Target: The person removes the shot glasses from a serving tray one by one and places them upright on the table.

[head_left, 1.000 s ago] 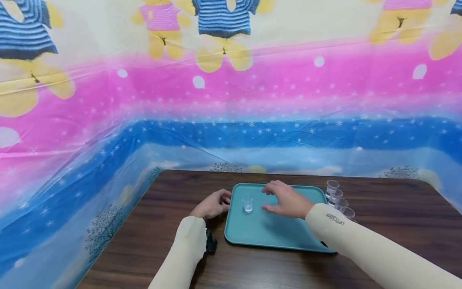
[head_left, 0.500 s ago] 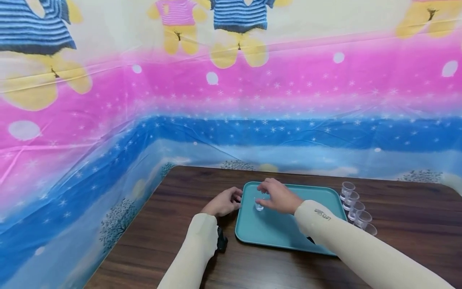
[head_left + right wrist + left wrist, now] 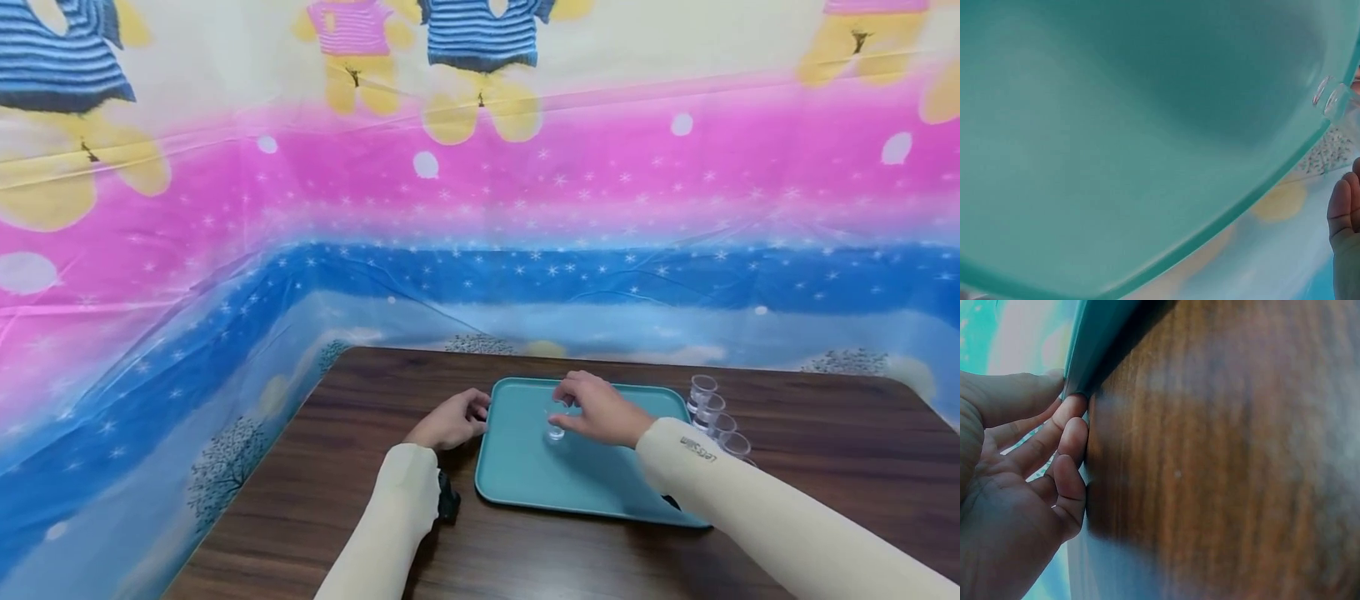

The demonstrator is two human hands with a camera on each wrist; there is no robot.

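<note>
My right hand (image 3: 606, 413) pinches a small clear shot glass (image 3: 556, 432) over the left half of a teal tray (image 3: 585, 487). Thumb and fingers hide its upper part in the head view. At the right edge of the right wrist view, the base of the shot glass (image 3: 1337, 103) shows, with curled fingers (image 3: 1342, 203) below it. My left hand (image 3: 448, 422) is at the tray's left side. In the left wrist view its thumb and index finger grip the tray's rim (image 3: 1099, 337), while the other fingers rest curled against the wooden table.
Several clear shot glasses (image 3: 707, 408) stand in a row along the tray's right side, partly behind the right sleeve (image 3: 720, 467). The dark wooden table (image 3: 300, 492) ends at a printed cloth wall (image 3: 480, 275) behind and to the left.
My right hand reached left to the shot glass, took hold of it, and has moved it a little to the right over the tray. My left hand stays at the rim.
</note>
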